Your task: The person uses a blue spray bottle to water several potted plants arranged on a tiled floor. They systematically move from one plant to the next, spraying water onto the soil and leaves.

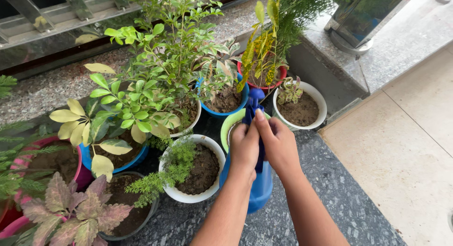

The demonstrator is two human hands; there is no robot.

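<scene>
Both hands, left hand (pixel 244 149) and right hand (pixel 278 144), were clasped around the pump top of a blue spray bottle (pixel 260 184) standing on the dark stone ledge (pixel 325 189), probably pressurising it. Beyond stood a white pot (pixel 302 109) and leafy plants (pixel 155 76).

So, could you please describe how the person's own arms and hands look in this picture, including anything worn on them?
Both forearms are bare as far as the picture's lower edge: no sleeves show. The left hand and the right hand wear no gloves, and no rings, watch or bracelet can be seen. The fingernails are short and look unpainted.
</scene>
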